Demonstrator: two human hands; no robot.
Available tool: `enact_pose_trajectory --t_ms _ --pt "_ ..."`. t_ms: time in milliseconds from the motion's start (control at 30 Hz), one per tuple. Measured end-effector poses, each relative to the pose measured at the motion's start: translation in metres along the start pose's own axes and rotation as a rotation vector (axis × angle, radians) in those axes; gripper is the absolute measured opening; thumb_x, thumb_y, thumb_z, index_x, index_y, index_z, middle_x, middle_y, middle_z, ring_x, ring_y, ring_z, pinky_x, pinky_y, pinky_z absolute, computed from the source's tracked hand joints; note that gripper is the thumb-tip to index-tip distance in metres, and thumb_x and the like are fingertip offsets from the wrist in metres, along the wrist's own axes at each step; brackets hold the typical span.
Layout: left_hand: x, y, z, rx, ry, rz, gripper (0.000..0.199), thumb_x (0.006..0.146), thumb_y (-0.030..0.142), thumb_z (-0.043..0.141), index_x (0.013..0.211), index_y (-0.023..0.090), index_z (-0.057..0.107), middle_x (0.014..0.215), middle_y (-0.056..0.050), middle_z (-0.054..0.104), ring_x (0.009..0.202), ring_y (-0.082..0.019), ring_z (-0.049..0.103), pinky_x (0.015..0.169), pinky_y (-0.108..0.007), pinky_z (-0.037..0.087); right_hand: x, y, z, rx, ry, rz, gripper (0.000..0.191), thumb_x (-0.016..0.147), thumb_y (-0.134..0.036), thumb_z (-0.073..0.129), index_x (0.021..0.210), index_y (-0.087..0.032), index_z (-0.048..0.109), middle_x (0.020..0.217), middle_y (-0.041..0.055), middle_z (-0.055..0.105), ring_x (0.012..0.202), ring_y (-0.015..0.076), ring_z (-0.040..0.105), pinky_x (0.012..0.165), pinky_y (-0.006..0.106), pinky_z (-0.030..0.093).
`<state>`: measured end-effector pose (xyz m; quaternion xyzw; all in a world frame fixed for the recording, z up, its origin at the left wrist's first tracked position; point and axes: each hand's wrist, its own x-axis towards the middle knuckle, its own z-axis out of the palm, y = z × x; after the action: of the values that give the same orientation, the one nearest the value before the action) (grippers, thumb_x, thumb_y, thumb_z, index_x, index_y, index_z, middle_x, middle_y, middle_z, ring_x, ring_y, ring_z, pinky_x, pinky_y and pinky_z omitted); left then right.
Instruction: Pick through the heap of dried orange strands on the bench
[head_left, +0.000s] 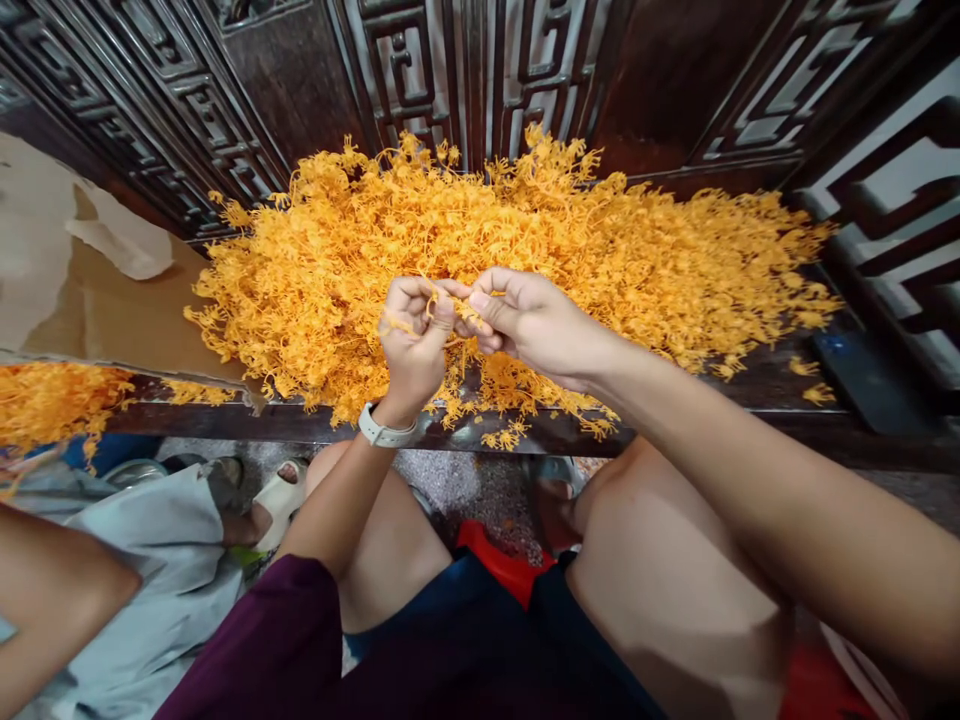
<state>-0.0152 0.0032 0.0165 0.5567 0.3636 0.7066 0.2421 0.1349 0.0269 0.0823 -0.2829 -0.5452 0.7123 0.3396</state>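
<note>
A large heap of orange, soft-looking stringy pieces (330, 250) with small claw-like ends spreads along a dark wooden bench. In front of the heap's middle, my left hand (412, 345) has its fingers closed on an orange stringy piece (432, 303), part of which loops over the thumb. My right hand (536, 325) is beside it, fingertips almost meeting the left ones, pinching orange strands (469, 315) between thumb and fingers. Whether both hands hold one and the same piece I cannot tell, as the fingers cover part of it.
A torn cardboard sheet (150, 300) stands at the left, with another orange pile (60, 400) beyond it near a person's arm (52, 590). A dark phone (874, 385) lies at the bench's right end. Carved dark panels (420, 70) rise behind the heap.
</note>
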Motion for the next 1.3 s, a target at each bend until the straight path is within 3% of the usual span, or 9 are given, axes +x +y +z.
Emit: enact_pose_trajectory --t_ms 167,367,567,667,800,867,933,1100,1300 --pt "0.005 -0.007 -0.006 -0.208 -0.065 -0.272 0.028 0.093 0.044 0.074 0.099 0.027 0.052 0.093 -0.001 0.073 0.064 -0.012 0.067 0.064 -0.029 0.057 -0.001 0.002 -0.002 0.01 -0.103 -0.027 0.034 0.099 -0.038 0.07 0.077 -0.021 0.052 0.066 -0.0025 0.05 0.061 0.0103 0.044 0.059 0.026 0.039" --pt "0.031 -0.031 -0.041 -0.381 0.153 -0.435 0.017 0.098 0.037 0.068 0.091 0.027 0.057 0.085 0.004 0.069 0.047 -0.005 0.037 0.059 -0.024 0.048 -0.009 -0.006 0.003 -0.134 -0.19 -0.08 0.033 0.096 -0.045 0.073 0.08 -0.021 0.057 0.067 -0.0023 0.055 0.061 0.0108 0.048 0.059 0.026 0.041" --pt "0.05 -0.045 -0.072 -0.354 0.294 -0.439 0.019 0.102 0.044 0.061 0.093 0.028 0.063 0.106 0.001 0.076 0.058 -0.007 0.048 0.067 -0.024 0.051 -0.015 -0.031 -0.011 -0.379 -0.303 -0.126 0.014 0.092 -0.032 0.078 0.092 -0.018 0.076 0.072 -0.0016 0.066 0.064 0.0095 0.054 0.058 0.024 0.044" --pt "0.051 -0.052 -0.081 -0.376 0.248 -0.402 0.023 0.101 0.05 0.061 0.094 0.029 0.065 0.102 0.001 0.076 0.06 -0.006 0.052 0.07 -0.023 0.052 -0.018 -0.048 -0.033 -0.28 -0.065 -0.176 0.018 0.091 -0.028 0.075 0.076 -0.019 0.077 0.07 -0.0041 0.07 0.066 0.0062 0.059 0.056 0.025 0.039" --pt "0.05 -0.057 -0.081 -0.401 0.219 -0.432 0.033 0.096 0.063 0.062 0.093 0.03 0.067 0.1 0.0 0.076 0.072 -0.009 0.066 0.077 -0.026 0.056 -0.018 -0.064 -0.068 0.231 0.312 -0.215 0.081 0.099 -0.048 0.047 0.031 -0.008 0.025 0.059 0.0002 0.067 0.088 0.0171 0.071 0.054 0.04 0.028" --pt "0.049 -0.055 -0.076 -0.407 0.214 -0.478 0.04 0.094 0.069 0.059 0.092 0.03 0.066 0.101 -0.001 0.077 0.083 -0.013 0.071 0.082 -0.03 0.058 -0.013 -0.064 -0.077 0.342 0.379 -0.153 0.077 0.098 -0.043 0.048 0.03 -0.013 0.029 0.059 0.0042 0.068 0.078 0.0114 0.069 0.051 0.037 0.031" --pt "0.047 -0.052 -0.07 -0.408 0.2 -0.502 0.045 0.092 0.074 0.057 0.093 0.029 0.066 0.103 -0.004 0.077 0.088 -0.016 0.073 0.084 -0.032 0.06 -0.007 -0.057 -0.077 0.333 0.389 -0.043 0.064 0.101 -0.034 0.043 0.04 -0.015 0.05 0.061 0.0035 0.068 0.059 0.0025 0.057 0.051 0.031 0.035" --pt "0.041 -0.044 -0.059 -0.415 0.195 -0.524 0.048 0.092 0.077 0.055 0.096 0.03 0.065 0.098 -0.004 0.076 0.079 -0.015 0.072 0.084 -0.032 0.062 0.007 -0.031 -0.049 -0.03 0.264 -0.028 0.016 0.09 -0.031 0.069 0.08 -0.019 0.069 0.07 -0.0016 0.065 0.058 0.0078 0.049 0.055 0.028 0.04" --pt "0.04 -0.037 -0.051 -0.488 0.243 -0.592 0.047 0.093 0.073 0.057 0.093 0.027 0.065 0.093 -0.003 0.077 0.079 -0.014 0.072 0.084 -0.03 0.063 0.007 -0.005 -0.03 -0.742 0.035 -0.23 0.026 0.075 -0.033 0.089 0.092 -0.022 0.073 0.089 0.0027 0.065 0.079 0.0182 0.054 0.074 0.033 0.042"
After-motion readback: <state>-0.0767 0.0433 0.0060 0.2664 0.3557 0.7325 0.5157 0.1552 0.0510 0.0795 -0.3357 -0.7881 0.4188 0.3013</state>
